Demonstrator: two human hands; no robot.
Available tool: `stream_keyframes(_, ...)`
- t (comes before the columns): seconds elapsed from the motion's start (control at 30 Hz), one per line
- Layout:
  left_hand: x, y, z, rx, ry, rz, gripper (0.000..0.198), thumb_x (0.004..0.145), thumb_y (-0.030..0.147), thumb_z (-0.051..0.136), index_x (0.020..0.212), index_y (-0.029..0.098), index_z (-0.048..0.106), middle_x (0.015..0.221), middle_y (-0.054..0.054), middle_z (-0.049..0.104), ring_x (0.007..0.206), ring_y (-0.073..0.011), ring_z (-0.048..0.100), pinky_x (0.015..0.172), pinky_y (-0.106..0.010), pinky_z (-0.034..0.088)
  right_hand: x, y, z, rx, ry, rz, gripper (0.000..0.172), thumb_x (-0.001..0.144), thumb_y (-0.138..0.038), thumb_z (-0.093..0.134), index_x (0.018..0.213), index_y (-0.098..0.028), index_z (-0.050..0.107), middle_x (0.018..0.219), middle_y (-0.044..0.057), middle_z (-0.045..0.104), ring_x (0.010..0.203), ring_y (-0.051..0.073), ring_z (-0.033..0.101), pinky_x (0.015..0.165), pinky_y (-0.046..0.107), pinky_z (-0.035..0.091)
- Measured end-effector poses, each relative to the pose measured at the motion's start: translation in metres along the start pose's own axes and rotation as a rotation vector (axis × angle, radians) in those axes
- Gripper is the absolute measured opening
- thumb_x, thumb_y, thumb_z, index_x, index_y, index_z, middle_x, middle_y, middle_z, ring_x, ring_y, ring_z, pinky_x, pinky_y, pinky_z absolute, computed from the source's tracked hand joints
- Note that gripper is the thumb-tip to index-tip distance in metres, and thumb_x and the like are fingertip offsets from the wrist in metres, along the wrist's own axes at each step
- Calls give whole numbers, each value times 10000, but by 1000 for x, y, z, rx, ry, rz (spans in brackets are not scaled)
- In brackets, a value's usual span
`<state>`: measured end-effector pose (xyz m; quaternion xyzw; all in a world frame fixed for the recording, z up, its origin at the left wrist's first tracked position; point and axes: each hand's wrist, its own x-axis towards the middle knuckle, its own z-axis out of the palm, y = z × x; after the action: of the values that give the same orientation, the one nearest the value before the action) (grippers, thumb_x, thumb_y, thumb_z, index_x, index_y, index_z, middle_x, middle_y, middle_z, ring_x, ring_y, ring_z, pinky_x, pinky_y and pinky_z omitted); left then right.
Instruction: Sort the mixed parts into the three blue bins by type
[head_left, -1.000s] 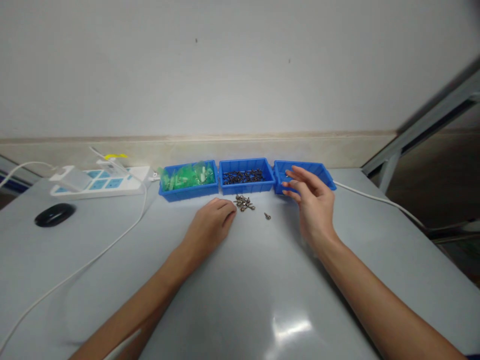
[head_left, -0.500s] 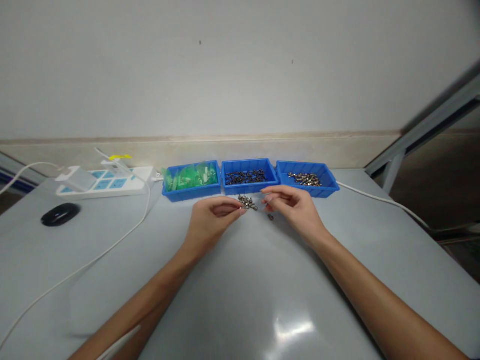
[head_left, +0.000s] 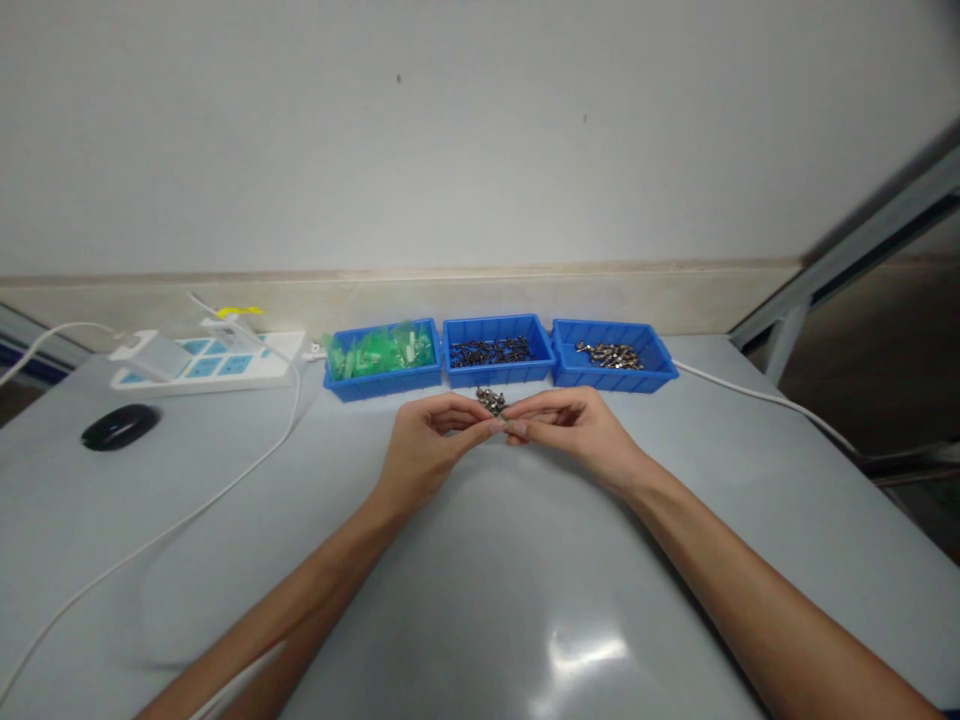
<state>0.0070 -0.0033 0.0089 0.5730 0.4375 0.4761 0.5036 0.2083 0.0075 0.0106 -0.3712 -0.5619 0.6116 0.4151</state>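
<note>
My left hand point(head_left: 442, 437) and my right hand point(head_left: 574, 425) meet fingertip to fingertip above the grey table point(head_left: 450, 600). Both are closed in a pinch, and what lies between the fingertips is too small and covered to name. Just behind them sits a small pile of metal parts point(head_left: 490, 399), partly hidden by the fingers. Beyond it stands a blue bin point(head_left: 498, 376) with dark screw-like parts. To its right another blue bin point(head_left: 615, 380) holds shiny metal pieces.
A third blue bin point(head_left: 384, 385) at the left holds green plastic bags. Further left are a white power strip point(head_left: 217, 367) with plugs and a black mouse point(head_left: 120, 427). A white cable point(head_left: 225, 497) runs down the table's left side.
My right hand has moved left, and its fingertips now meet those of my left hand. The single small metal piece that lay under my right hand is no longer visible.
</note>
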Motion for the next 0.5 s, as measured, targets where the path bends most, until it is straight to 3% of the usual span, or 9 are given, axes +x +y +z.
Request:
stream_keyframes(0.1, 0, -3, -1, 148, -4, 100, 187, 846, 331, 766, 837, 145, 749, 838, -63, 793, 770, -199, 759, 751, -283, 610, 0, 0, 0, -7, 4, -9, 197, 729, -324, 854, 881, -203, 823, 737, 57, 783, 678, 174, 737, 684, 296, 595)
stream_keyframes(0.17, 0, -7, -3, 376, -30, 264, 177, 929, 292, 665, 948, 148, 765, 968, -84, 797, 902, -225, 755, 873, -352, 601, 1, 1, 1, 1, 86, -41, 203, 713, -323, 861, 866, -195, 821, 732, 60, 781, 675, 181, 735, 688, 308, 598)
stream_keyframes(0.23, 2, -12, -6, 629, -109, 460, 229, 973, 224, 582, 1116, 148, 745, 1172, -105, 758, 1104, -265, 700, 1027, -450, 538, 2, 0, 0, 5, 258, -103, 203, 703, -314, 863, 858, -190, 819, 743, 60, 783, 689, 184, 738, 711, 316, 603)
stream_keyframes(0.3, 4, -18, -9, 829, -191, 590, 295, 981, 187, 551, 1233, 137, 696, 1294, -121, 703, 1210, -299, 635, 1066, -516, 505, 5, 0, -2, 12, 505, -191, 191, 709, -295, 847, 864, -187, 814, 797, 63, 792, 728, 186, 746, 754, 327, 607)
stream_keyframes(0.4, 5, -26, -11, 1000, -230, 669, 297, 982, 170, 548, 1242, 118, 681, 1254, -133, 719, 1149, -298, 647, 980, -498, 564, 8, -1, -9, 43, 859, -285, 182, 729, -247, 792, 900, -187, 802, 918, 66, 796, 813, 199, 758, 787, 347, 617)
stream_keyframes(0.5, 5, -29, -14, 1043, -216, 723, 248, 976, 121, 541, 1160, 104, 707, 1136, -129, 759, 1033, -265, 688, 920, -437, 594, 9, 0, -16, 30, 977, -291, 253, 746, -196, 720, 992, -200, 778, 1030, 66, 782, 864, 210, 761, 754, 356, 630)
